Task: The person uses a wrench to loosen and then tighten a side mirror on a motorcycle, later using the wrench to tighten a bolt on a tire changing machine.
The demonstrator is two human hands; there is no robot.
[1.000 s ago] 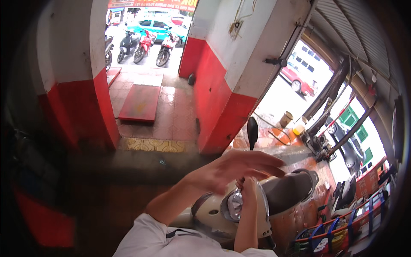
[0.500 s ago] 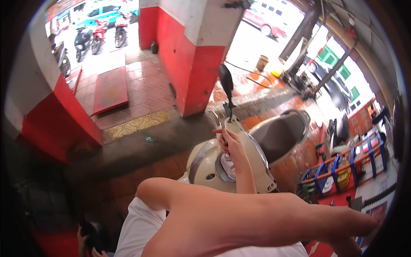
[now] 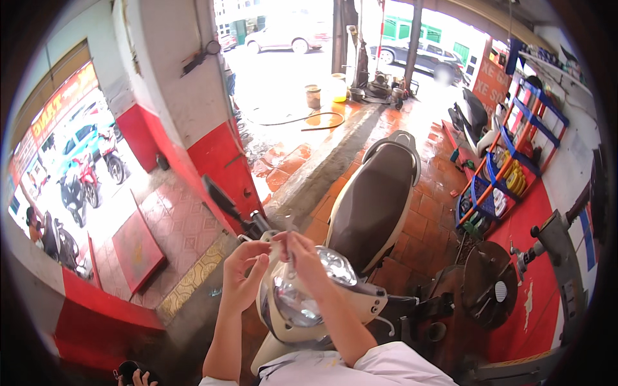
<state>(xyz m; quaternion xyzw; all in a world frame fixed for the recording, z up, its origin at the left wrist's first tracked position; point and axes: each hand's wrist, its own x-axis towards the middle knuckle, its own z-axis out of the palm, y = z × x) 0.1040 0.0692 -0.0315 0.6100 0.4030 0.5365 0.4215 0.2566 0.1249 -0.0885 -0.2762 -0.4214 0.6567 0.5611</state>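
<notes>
Left hand (image 3: 242,283) has swung back beside the right hand (image 3: 304,258), whose grip clasps a wrench (image 3: 291,266) near the headlight (image 3: 295,303); left grip cannot be told

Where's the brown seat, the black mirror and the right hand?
Brown seat (image 3: 374,201), head view: middle of its cushion.
Black mirror (image 3: 220,197), head view: its oval head.
Right hand (image 3: 303,255), head view: its middle.
</notes>
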